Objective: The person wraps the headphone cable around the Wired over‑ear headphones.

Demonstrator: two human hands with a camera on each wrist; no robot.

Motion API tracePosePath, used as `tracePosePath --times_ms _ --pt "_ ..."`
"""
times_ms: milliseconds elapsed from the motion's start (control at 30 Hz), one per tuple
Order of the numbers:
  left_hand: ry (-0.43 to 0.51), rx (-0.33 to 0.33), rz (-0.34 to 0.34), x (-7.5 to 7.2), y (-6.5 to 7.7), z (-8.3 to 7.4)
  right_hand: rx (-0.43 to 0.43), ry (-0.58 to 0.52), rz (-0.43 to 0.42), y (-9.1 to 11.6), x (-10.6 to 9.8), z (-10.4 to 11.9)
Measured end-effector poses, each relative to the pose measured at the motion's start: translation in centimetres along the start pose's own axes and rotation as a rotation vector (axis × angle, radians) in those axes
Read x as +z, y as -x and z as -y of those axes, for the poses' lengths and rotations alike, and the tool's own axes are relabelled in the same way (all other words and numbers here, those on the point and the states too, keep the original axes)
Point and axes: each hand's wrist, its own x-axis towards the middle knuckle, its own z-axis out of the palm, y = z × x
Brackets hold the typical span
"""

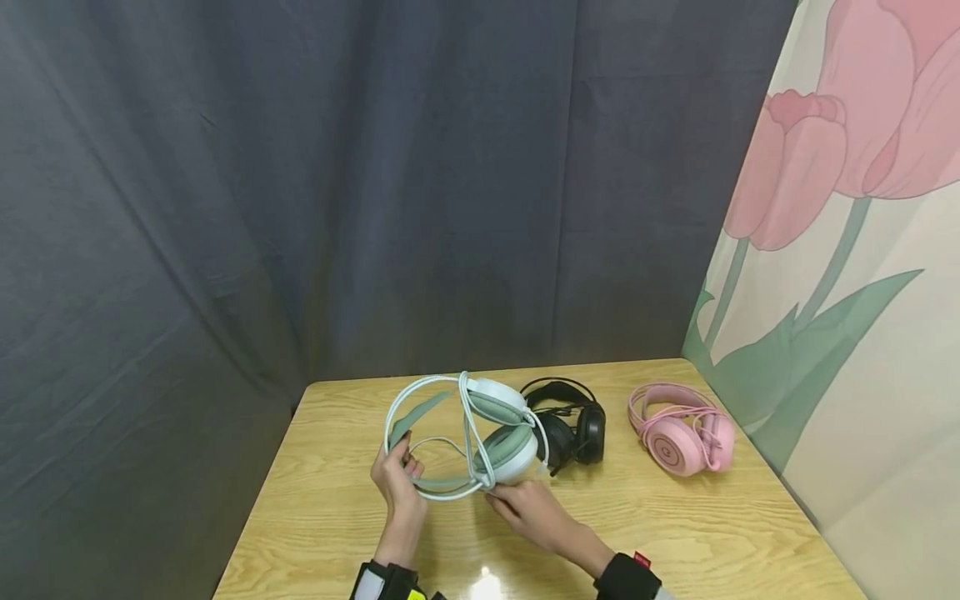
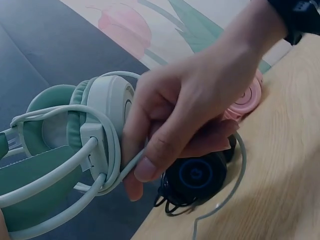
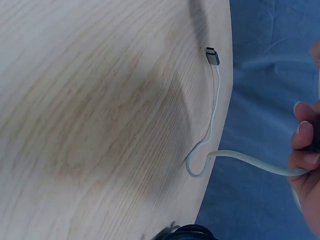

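Note:
A pair of mint-and-white headphones (image 1: 504, 450) is held up over the table, its white cable wound around the band and ear cups. My left hand (image 1: 397, 483) grips the headband on the left side. With thumb and forefinger, my right hand (image 1: 536, 512) pinches the cable close by an ear cup, as the left wrist view shows up close. From the right hand (image 3: 306, 167), a loose length of cable (image 3: 245, 159) trails down to the wooden table and ends in a USB plug (image 3: 212, 56) lying there.
Black headphones (image 1: 588, 433) lie right behind the mint pair and are partly covered by it. Farther right, pink headphones (image 1: 675, 446) rest with their cable wrapped around them. A dark curtain (image 1: 450, 208) hangs behind the wooden table (image 1: 315, 500); a tulip-patterned wall (image 1: 885, 375) borders its right side.

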Motion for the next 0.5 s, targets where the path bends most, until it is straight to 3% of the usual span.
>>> tracePosePath --times_ms 200,500 --pt "-0.059 0.025 -0.020 -0.2 -0.1 0.3 -0.005 -0.005 0.049 0.4 -0.1 0.0" --pt "-0.188 0.088 -0.112 -1.0 -0.5 0.8 0.022 -0.041 0.145 0.9 -1.8 0.3"
